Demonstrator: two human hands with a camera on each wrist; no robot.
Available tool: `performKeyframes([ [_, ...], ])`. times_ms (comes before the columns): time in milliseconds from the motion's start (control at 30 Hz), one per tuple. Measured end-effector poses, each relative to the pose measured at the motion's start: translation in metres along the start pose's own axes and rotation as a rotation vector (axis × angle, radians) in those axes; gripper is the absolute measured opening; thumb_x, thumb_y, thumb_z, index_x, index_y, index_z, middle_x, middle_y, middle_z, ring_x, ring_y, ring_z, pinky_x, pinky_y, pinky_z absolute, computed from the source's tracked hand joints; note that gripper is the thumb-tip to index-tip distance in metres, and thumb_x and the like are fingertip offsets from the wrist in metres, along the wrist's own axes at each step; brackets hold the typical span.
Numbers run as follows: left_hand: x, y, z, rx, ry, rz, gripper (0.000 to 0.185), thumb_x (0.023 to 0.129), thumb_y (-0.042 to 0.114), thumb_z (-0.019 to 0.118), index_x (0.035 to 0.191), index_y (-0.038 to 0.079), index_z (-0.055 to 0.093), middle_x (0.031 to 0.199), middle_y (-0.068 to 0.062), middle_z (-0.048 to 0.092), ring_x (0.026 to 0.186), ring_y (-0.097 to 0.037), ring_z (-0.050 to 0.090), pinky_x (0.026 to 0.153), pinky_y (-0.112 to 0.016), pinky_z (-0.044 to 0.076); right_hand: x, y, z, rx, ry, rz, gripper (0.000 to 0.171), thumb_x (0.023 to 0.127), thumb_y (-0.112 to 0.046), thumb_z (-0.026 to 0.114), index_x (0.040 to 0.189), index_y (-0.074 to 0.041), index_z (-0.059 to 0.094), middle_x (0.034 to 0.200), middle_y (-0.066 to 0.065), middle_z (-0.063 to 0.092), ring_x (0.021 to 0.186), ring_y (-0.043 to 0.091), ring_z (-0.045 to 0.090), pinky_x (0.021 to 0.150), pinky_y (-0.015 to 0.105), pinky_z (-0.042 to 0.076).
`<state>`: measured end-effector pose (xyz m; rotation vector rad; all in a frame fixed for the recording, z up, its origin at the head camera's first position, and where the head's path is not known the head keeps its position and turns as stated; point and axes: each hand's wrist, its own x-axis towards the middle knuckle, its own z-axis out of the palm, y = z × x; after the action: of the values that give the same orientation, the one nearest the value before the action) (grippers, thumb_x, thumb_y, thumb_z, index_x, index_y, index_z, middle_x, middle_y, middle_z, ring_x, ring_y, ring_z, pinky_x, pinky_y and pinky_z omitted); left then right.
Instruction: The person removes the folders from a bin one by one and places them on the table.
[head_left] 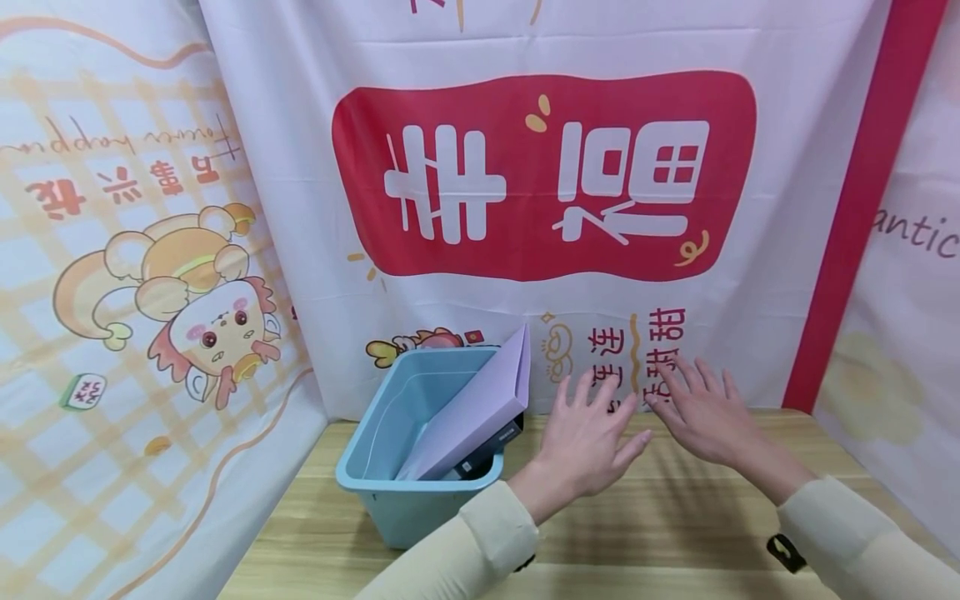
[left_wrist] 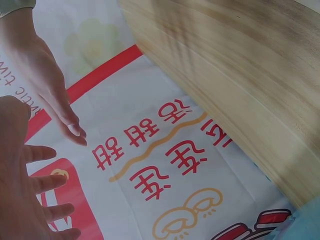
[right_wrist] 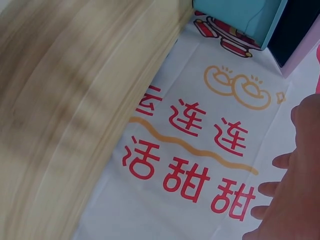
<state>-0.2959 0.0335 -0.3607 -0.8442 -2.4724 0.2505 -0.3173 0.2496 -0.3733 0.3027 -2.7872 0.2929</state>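
Note:
In the head view my left hand hovers over the wooden table, fingers spread and straight, holding nothing. My right hand is raised beside it, palm down with straight fingers, also holding nothing. Left of my hands stands a light blue plastic bin. A lilac folder-like item leans in it and sticks out above the rim. Under that lies a black box-shaped item with small pale print. The left wrist view shows both hands apart, the right hand at upper left.
The wooden table ends at a white printed cloth hanging behind it. More printed cloth hangs on the left and right sides. The bin sits toward the table's left side, near the back.

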Motion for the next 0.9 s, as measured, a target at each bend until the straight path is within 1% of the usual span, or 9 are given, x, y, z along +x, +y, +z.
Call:
performKeyframes([
  [233,-0.006,-0.002,-0.001,-0.022,0.052,0.014,0.056,0.106,0.062,0.024,0.148,0.035,0.049,0.155,0.000,0.042,0.143,-0.030,0.037,0.113,-0.055,0.034,-0.002,-0.003,0.000,0.030,0.017,0.015,0.071,0.108,-0.053,0.036,0.153,0.002,0.038,0.158,0.032,0.028,0.144,0.060,0.018,0.108,0.079,0.009],
  [433,-0.013,-0.006,-0.002,-0.048,0.069,0.022,0.055,0.108,0.059,0.020,0.145,0.034,0.052,0.155,0.001,0.044,0.144,-0.028,0.038,0.115,-0.054,0.032,-0.005,-0.006,-0.001,0.069,0.028,0.019,0.071,0.108,-0.054,0.036,0.152,0.001,0.038,0.156,0.032,0.030,0.143,0.060,0.019,0.108,0.079,0.010],
  [633,-0.018,-0.010,-0.004,-0.052,0.113,0.041,0.054,0.108,0.058,0.020,0.142,0.034,0.055,0.152,0.002,0.046,0.142,-0.026,0.041,0.115,-0.052,0.033,-0.009,-0.007,-0.003,0.098,0.047,0.005,0.068,0.108,-0.051,0.039,0.152,0.001,0.039,0.157,0.031,0.030,0.142,0.060,0.022,0.108,0.078,0.014],
  [900,-0.028,-0.014,-0.005,-0.088,0.113,0.043,0.054,0.108,0.057,0.021,0.140,0.033,0.057,0.150,0.003,0.049,0.139,-0.024,0.044,0.114,-0.050,0.035,-0.010,-0.006,-0.003,0.127,0.073,-0.021,0.065,0.108,-0.049,0.041,0.150,0.001,0.041,0.155,0.032,0.033,0.141,0.058,0.026,0.110,0.076,0.015],
])
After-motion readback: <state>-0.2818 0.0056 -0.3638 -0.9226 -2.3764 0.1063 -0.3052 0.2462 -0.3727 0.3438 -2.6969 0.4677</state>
